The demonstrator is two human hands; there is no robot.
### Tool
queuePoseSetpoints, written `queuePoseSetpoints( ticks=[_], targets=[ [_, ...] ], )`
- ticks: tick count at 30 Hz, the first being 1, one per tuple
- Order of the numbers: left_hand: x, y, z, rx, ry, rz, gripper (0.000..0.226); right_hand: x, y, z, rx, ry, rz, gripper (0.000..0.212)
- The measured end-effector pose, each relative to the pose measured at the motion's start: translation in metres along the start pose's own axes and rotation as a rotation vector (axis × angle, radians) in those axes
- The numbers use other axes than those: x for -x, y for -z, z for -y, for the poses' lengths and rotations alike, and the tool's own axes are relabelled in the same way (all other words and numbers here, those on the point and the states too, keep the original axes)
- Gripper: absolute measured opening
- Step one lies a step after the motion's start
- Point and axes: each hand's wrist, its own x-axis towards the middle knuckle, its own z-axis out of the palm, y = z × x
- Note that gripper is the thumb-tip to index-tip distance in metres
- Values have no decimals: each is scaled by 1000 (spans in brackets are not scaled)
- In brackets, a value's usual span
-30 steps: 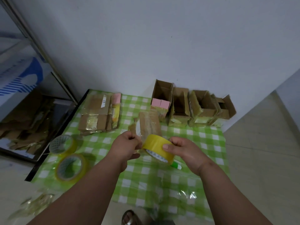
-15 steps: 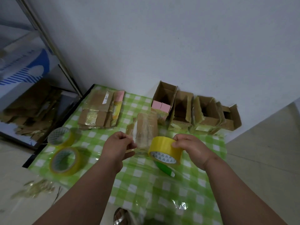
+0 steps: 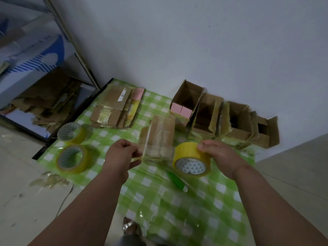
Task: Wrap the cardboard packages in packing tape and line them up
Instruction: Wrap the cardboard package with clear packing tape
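Note:
A flat cardboard package (image 3: 159, 132) lies in the middle of the green checked cloth (image 3: 177, 201), partly covered by a stretch of clear tape. My left hand (image 3: 122, 153) pinches the free tape end at the package's near left corner. My right hand (image 3: 218, 155) grips a yellow tape roll (image 3: 192, 159) just right of the package, its open core facing me. The tape runs from the roll across the package's near end to my left fingers.
Two more tape rolls (image 3: 72, 159) (image 3: 71, 133) sit at the left edge. A pile of flat taped packages (image 3: 115, 109) lies at the back left. Several open cardboard boxes (image 3: 221, 119) line the wall. A green cutter (image 3: 176, 180) lies near the roll. Scrap tape (image 3: 49, 180) is on the floor.
My right hand has drawn the roll to the right, away from my left hand, and a longer strip of tape now spans the package. The camera has come closer.

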Motion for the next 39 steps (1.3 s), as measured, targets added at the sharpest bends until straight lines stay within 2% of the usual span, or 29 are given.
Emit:
queuePoseSetpoints(
  ticks=[2, 10, 16, 20, 24, 29, 33, 39],
  targets=[
    [1, -1, 6, -10, 4, -10, 10, -5, 3, -2, 96, 40, 49, 38],
    [-1, -8, 17, -18, -11, -116, 12, -28, 4, -19, 595, 118, 2, 38],
    [-8, -5, 23, -85, -17, -141, 10, -40, -2, -26, 643, 67, -30, 35],
    [-11, -7, 28, -78, 1, -150, 10, -45, -7, -33, 738, 21, -37, 49],
    [-15, -6, 31, -83, 4, -160, 11, -51, -12, -40, 823, 28, -47, 37],
    [-20, -6, 36, -89, 10, -180, 13, -56, -22, -44, 888, 14, -52, 35],
    [-25, -2, 40, -84, 40, -206, 12, -58, -36, -41, 910, 34, -41, 16],
    [-33, 5, 46, -117, 106, -217, 16, -59, -61, -34, 892, 195, -13, 14]
  ],
)
